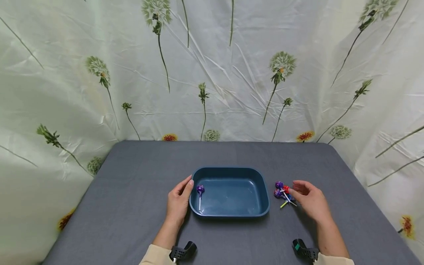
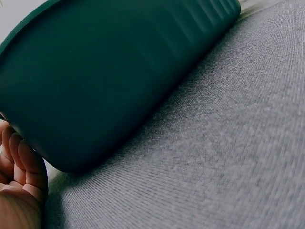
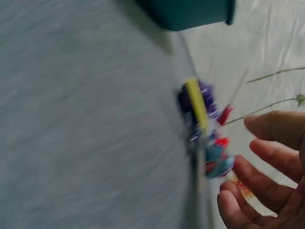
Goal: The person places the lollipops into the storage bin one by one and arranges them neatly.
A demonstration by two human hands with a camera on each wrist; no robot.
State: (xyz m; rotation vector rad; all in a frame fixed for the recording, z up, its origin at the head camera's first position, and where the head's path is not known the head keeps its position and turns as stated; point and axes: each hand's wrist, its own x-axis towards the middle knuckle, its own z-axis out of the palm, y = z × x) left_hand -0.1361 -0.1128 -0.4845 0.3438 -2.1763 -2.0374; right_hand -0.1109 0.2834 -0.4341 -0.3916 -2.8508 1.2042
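Note:
A dark blue rectangular tray (image 1: 228, 213) sits mid-table, with one purple-wrapped lollipop (image 1: 200, 189) lying inside at its left end. At the tray's left rim, my left hand (image 1: 177, 204) holds the edge with its thumb against the rim. In the left wrist view, curled fingers (image 2: 29, 164) lie by the outer wall. To the right of the tray is a small pile of lollipops (image 1: 279, 193) in purple, red and blue wrappers, sticks crossing. My right hand (image 1: 311, 200) hovers at the pile's right side; the right wrist view shows its thumb and fingers (image 3: 274, 129) spread, holding nothing.
A grey cloth-covered table (image 1: 142, 165) extends around the tray. Behind it hangs a pale curtain (image 1: 225, 73) with a dandelion print. Black devices are strapped to both wrists (image 1: 183, 251).

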